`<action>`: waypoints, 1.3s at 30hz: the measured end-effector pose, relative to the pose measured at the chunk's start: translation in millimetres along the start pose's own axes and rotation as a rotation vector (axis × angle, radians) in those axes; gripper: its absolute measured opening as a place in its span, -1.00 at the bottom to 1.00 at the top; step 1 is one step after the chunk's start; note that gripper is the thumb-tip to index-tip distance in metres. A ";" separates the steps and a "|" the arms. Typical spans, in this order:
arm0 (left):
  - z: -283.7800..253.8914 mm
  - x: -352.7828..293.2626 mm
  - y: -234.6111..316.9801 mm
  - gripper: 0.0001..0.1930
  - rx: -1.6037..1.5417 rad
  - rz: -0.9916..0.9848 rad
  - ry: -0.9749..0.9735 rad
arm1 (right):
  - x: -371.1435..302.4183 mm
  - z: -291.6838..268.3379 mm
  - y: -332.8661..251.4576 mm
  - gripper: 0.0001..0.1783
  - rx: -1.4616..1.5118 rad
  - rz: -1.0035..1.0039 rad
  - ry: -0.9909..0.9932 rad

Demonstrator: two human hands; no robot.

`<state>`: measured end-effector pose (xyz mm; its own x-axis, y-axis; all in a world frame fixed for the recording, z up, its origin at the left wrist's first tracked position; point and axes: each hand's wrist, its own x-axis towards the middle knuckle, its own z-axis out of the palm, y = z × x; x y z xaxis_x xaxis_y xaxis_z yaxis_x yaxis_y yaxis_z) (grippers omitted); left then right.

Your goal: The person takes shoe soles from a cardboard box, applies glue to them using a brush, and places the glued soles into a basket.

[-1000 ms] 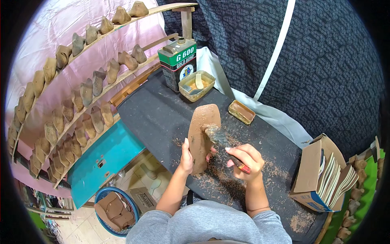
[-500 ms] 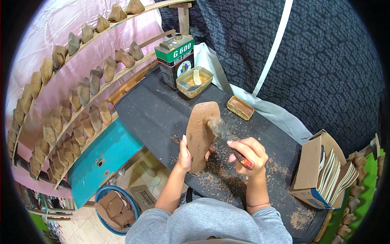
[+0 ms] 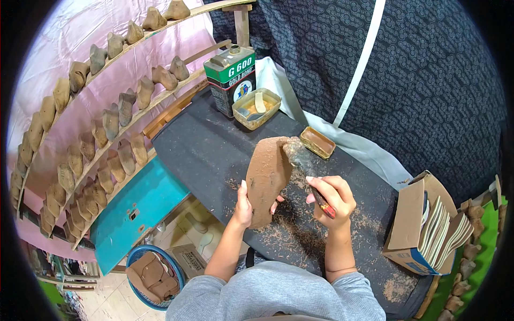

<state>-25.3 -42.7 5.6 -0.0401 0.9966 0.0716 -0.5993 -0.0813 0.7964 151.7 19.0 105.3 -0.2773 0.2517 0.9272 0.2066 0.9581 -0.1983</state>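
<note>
A brown shoe sole (image 3: pixel 265 176) is tilted up above the dark worktable, its wide end pointing away from me. My left hand (image 3: pixel 244 207) grips it near the lower end, thumb on the left edge and fingertips showing at the right edge. In my right hand (image 3: pixel 333 199) is a brush (image 3: pixel 321 199) with a dark and red handle. Its greyish bristles touch the upper right edge of the sole and look blurred. Brown shavings (image 3: pixel 294 238) lie scattered on the table below both hands.
A rectangular tub (image 3: pixel 317 142) of brown stuff and a larger tub (image 3: pixel 250 122) stand at the back, beside a green and black metal can (image 3: pixel 217 92). A cardboard box (image 3: pixel 395 235) of cut soles is at right. Shoe lasts (image 3: pixel 111 121) line the left shelves; a blue basket (image 3: pixel 181 270) holds brown pieces.
The brush has moved right across the sole, from its face to its upper right edge. The sole has turned slightly in my left hand.
</note>
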 end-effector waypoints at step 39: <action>-9.7 1.3 -1.1 -0.17 -0.052 0.000 -0.009 | -2.6 -3.8 -3.5 -0.64 0.071 0.091 -0.044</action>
<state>-32.5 -41.3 -1.0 -0.0332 0.9965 0.0773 -0.6399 -0.0806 0.7643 155.3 14.4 104.8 -0.3019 0.3424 0.8897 0.1659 0.9379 -0.3047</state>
